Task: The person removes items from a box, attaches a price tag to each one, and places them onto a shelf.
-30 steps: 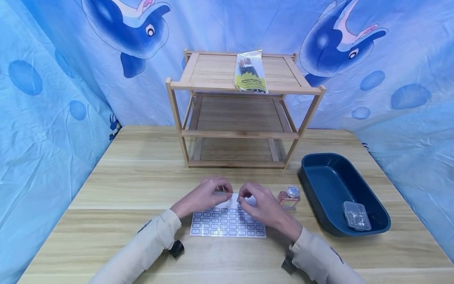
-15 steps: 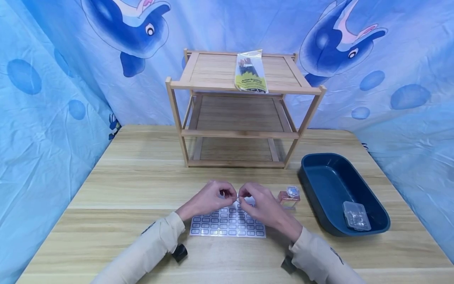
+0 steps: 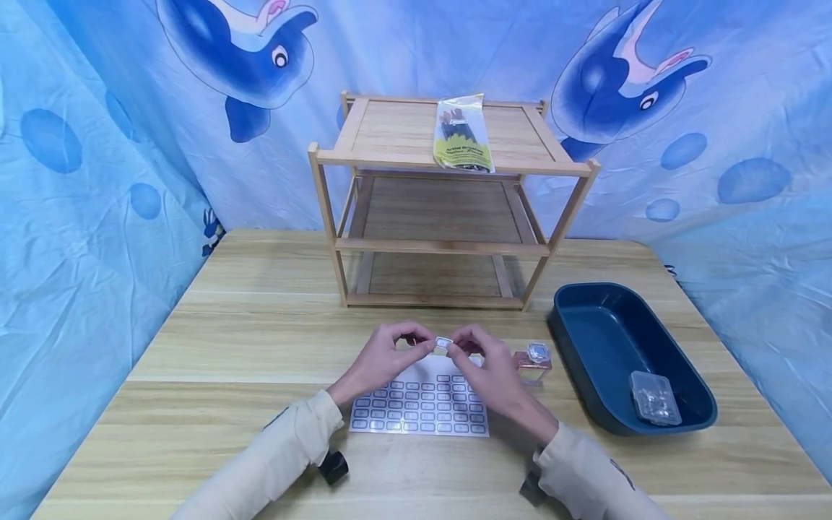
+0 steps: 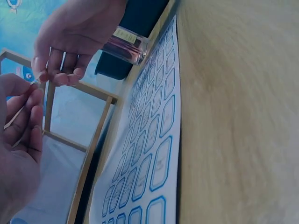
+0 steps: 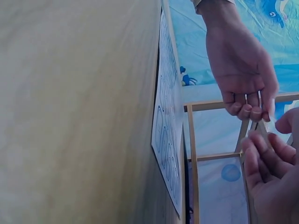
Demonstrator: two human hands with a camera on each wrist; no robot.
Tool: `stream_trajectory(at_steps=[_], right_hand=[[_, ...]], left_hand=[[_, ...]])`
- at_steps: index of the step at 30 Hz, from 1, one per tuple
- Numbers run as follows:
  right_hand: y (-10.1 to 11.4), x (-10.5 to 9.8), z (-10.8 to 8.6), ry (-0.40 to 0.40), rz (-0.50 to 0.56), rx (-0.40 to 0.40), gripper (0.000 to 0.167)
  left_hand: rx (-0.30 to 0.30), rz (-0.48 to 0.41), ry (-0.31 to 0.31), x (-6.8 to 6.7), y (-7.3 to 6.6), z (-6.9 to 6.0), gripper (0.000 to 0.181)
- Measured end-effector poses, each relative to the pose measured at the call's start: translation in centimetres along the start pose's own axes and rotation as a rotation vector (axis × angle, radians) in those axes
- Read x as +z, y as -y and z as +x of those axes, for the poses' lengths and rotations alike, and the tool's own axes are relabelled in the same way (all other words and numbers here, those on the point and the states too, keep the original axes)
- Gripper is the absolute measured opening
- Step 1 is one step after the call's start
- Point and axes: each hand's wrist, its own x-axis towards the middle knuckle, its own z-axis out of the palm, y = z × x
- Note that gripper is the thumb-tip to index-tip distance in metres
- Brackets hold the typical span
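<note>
A small white sticker label (image 3: 444,342) with a dark blue outlined frame is held up just beyond the far edge of a label sheet (image 3: 419,417). My left hand (image 3: 388,359) pinches its left side between thumb and forefinger, while my right hand (image 3: 492,374) pinches the right side. Rows of blue-framed labels cover the near part of the sheet, which lies flat on the table; its far part is plain white. In the left wrist view both hands stand above the sheet, fingertips nearly meeting, and the label there is too small to make out.
Right of my right hand stands a pink perfume bottle (image 3: 533,364) with a clear cap. Beyond it, a dark blue basin (image 3: 601,361) holds a clear plastic box (image 3: 653,397). A wooden shelf rack (image 3: 442,245) stands behind, topped by a packet of artist brushes (image 3: 464,141).
My left hand has come in to the right and met my right hand. Both have risen slightly away from the sheet, and the label now shows between their fingertips.
</note>
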Motion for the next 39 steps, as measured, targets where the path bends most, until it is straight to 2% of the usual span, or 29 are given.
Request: stream_trajectory(at_steps=[4, 7, 14, 21, 31, 39], right_hand=[[0.1, -0.2, -0.2, -0.01, 0.084, 0.018, 0.004], [0.2, -0.2, -0.4, -0.026, 0.084, 0.015, 0.003], [0.5, -0.4, -0.7, -0.087, -0.026, -0.02, 0.005], [0.4, -0.9, -1.2, -0.13, -0.159, -0.144, 0.014], [0.5, -2.0, -2.4, -0.15, -0.232, -0.168, 0.016], [0.2, -3.1, -3.3, -0.19, -0.245, -0.249, 0.02]], left_hand=[[0.017, -0.037, -0.027, 0.4, 0.0, 0.0, 0.008], [0.027, -0.043, -0.046, 0.7, 0.0, -0.1, 0.008], [0.037, -0.03, -0.079, 1.2, -0.2, -0.1, 0.007], [0.061, -0.014, -0.077, 1.9, -0.2, -0.1, 0.006], [0.104, 0.018, -0.063, 3.3, -0.5, 0.4, 0.005], [0.125, 0.039, -0.062, 4.7, -1.1, 0.7, 0.005]])
